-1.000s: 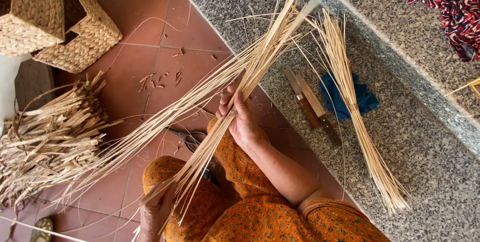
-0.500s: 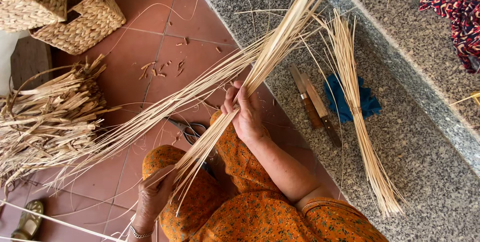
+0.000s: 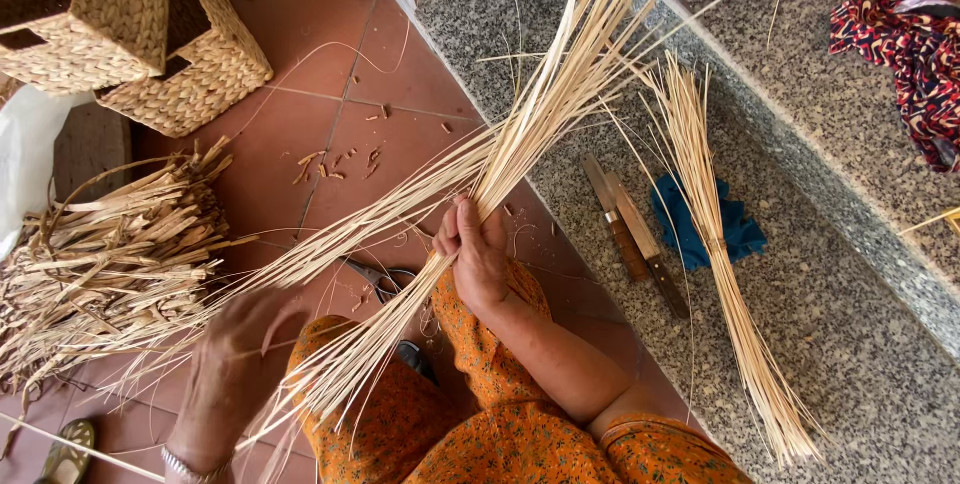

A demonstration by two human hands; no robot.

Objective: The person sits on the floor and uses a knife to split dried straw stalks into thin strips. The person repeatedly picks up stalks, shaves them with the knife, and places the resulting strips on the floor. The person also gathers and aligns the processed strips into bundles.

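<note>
A long bundle of pale thin cane strips [image 3: 540, 114] runs slantwise from the upper right down to the lower left over my lap. My right hand [image 3: 476, 252] is closed around the bundle near its middle. My left hand [image 3: 232, 374] is lower left with fingers spread, touching the loose lower ends of the strips. I wear orange patterned cloth [image 3: 500, 434].
A second bundle of strips [image 3: 720, 244] lies on the grey speckled step [image 3: 860, 364], over a blue cloth [image 3: 740, 229]. Knives [image 3: 630, 234] lie beside it. Scissors [image 3: 385, 282] rest on the red tile floor. Dried fibre pile [image 3: 100, 254] at left, woven baskets [image 3: 130, 34] upper left, patterned cloth [image 3: 910, 54] upper right.
The bundle has swung more upright, its top end pointing further up. My left hand has come up from the lower edge toward the strips' loose ends. The view shifted slightly.
</note>
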